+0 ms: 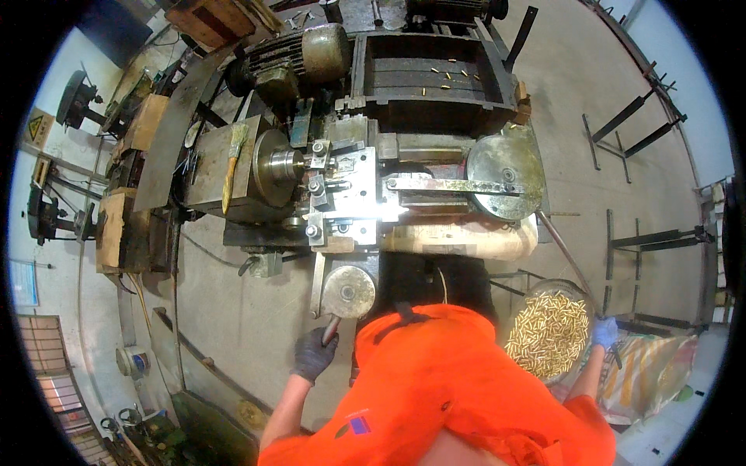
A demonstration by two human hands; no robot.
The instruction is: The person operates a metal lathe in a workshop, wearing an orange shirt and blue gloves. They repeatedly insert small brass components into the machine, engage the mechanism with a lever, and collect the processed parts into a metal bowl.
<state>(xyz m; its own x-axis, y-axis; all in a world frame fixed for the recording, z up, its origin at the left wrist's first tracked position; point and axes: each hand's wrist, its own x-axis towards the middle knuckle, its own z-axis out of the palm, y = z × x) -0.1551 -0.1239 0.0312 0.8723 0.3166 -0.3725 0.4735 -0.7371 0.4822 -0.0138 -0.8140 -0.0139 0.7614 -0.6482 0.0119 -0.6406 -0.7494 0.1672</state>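
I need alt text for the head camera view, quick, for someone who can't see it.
Seen from above, a person in an orange shirt stands at a metal lathe, gloved left hand gripping the handle of a round handwheel. The gloved right hand rests at a bowl of small brass parts.

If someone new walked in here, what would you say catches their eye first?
Probably the bright orange shirt at the bottom, and the bowl of shiny brass pieces at the right hand. Above sits the grey lathe, the gloved left hand gripping its wheel handle.
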